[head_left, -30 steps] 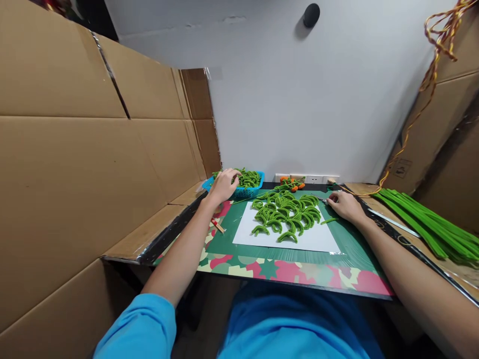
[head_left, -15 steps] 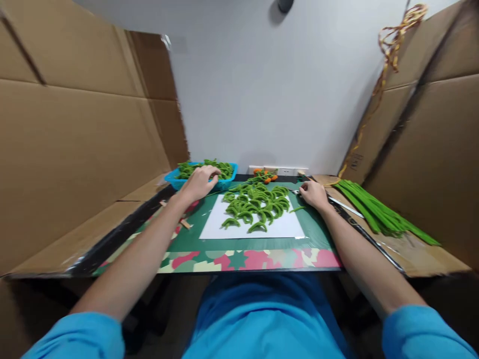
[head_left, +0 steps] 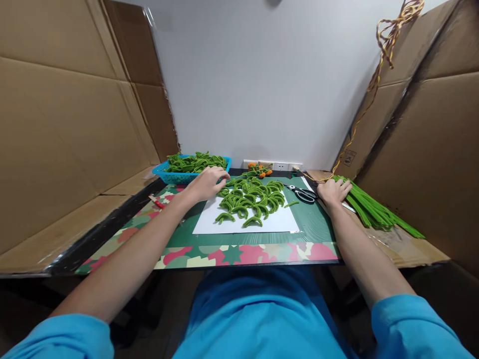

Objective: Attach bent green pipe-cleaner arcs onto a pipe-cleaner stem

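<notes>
My left hand (head_left: 209,183) hovers at the left edge of the bent green pipe cleaners (head_left: 250,200), thumb and fingers loosely curved and apart, with nothing visible in them. Those bent pieces lie spread over a white sheet of paper (head_left: 209,225). My right hand (head_left: 334,191) is at the far end of a bundle of long green pipe cleaners (head_left: 377,209); its fingers are spread over the tips. Left of that hand, black-handled scissors (head_left: 306,195) lie on the green mat. One short straight green piece (head_left: 291,204) rests between paper and scissors.
A blue basket (head_left: 175,177) heaped with bent green pieces stands at the back left. Orange flower-like pieces (head_left: 261,170) lie behind the paper. Cardboard walls (head_left: 67,129) rise on both sides. A red object (head_left: 157,202) lies beyond my left forearm.
My right hand has left the scissors, which now lie uncovered, and moved right to the long pipe cleaners. My left hand has moved from the basket's edge toward the paper. The view has shifted slightly.
</notes>
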`<state>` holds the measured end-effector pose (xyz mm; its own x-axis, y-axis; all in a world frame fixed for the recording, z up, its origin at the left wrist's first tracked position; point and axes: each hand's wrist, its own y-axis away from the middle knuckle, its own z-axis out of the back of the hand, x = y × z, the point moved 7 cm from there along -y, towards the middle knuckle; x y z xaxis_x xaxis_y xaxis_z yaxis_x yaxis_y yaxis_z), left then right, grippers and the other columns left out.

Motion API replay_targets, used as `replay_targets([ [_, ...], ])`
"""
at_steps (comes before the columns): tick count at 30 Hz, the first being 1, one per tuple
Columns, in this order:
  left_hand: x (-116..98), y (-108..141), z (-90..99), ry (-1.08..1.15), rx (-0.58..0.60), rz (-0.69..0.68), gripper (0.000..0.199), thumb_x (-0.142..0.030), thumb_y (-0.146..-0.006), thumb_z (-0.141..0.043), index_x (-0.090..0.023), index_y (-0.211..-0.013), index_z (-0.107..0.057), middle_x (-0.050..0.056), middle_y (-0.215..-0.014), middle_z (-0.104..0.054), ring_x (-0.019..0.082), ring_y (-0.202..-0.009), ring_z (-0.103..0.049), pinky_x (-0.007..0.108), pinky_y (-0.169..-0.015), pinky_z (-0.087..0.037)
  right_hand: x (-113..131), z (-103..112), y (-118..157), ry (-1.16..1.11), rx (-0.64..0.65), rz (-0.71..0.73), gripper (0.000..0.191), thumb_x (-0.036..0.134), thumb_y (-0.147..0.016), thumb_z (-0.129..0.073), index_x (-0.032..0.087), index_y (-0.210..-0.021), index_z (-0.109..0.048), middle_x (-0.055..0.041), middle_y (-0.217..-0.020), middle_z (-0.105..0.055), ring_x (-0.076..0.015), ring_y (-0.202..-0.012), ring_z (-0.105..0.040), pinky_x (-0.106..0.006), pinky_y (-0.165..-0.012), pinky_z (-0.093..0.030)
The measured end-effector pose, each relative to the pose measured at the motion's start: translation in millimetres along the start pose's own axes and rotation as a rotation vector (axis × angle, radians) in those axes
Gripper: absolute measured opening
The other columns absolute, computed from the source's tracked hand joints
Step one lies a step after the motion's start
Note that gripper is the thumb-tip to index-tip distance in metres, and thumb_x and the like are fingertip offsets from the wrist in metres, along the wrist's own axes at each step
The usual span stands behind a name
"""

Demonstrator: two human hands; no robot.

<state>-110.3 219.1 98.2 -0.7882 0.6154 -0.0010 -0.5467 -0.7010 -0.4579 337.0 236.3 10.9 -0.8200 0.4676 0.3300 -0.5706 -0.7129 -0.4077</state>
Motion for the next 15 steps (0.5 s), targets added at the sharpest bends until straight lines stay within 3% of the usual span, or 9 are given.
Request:
replay_targets([
  [4,0,1,3.4,0.0,0.001,0.02,0.028,-0.027,-0.094,-0.047,-0.019,-0.098,-0.074,0.01,-0.101,-0.072,0.026,-0.1,-0.065,0.04,-0.096,-0.045,0,-9,0,-0.02,0.031,0.022,0.048,0.029,-0.088,-0.053,0.001,-0.121,-0.074,-0.0338,-0.137,-0.059,-0.0457,-0.137,-0.043,-0.061,-0.115,-0.025],
  [8,4,1,0.5,0.006,0.0,0.02,0.028,-0.028,-0.094,-0.047,-0.019,-0.098,-0.074,0.01,-0.103,-0.073,0.026,-0.101,-0.065,0.04,-0.095,-0.045,-2,-4,3,-0.078,0.007,0.0,0.049,0.029,-0.088,-0.053,0.003,-0.126,-0.072,-0.031,-0.141,-0.056,-0.0438,-0.139,-0.041,-0.058,-0.116,-0.025],
  [11,5,1,-5.6,0.018,0.017,0.012,0.028,-0.027,-0.093,-0.047,-0.019,-0.097,-0.073,0.01,-0.101,-0.073,0.026,-0.099,-0.065,0.039,-0.095,-0.045,9,0,3,-0.219,0.079,0.062,0.049,0.03,-0.091,-0.051,0.002,-0.125,-0.072,-0.0328,-0.136,-0.058,-0.0453,-0.135,-0.044,-0.061,-0.113,-0.029],
  [13,4,1,-8.8,0.033,0.025,0.0,0.028,-0.027,-0.093,-0.047,-0.019,-0.097,-0.073,0.009,-0.1,-0.073,0.026,-0.099,-0.065,0.039,-0.096,-0.045,25,2,4,-0.324,0.18,0.168,0.047,0.036,-0.094,-0.051,0.005,-0.119,-0.076,-0.0285,-0.124,-0.067,-0.041,-0.122,-0.055,-0.055,-0.105,-0.041],
  [15,3,1,-10.3,0.047,0.027,-0.01,0.028,-0.028,-0.093,-0.047,-0.02,-0.097,-0.074,0.009,-0.1,-0.073,0.026,-0.1,-0.065,0.04,-0.096,-0.045,46,4,8,-0.401,0.314,0.321,0.042,0.047,-0.091,-0.061,0.012,-0.106,-0.081,-0.0174,-0.103,-0.075,-0.0313,-0.102,-0.064,-0.04,-0.09,-0.049],
])
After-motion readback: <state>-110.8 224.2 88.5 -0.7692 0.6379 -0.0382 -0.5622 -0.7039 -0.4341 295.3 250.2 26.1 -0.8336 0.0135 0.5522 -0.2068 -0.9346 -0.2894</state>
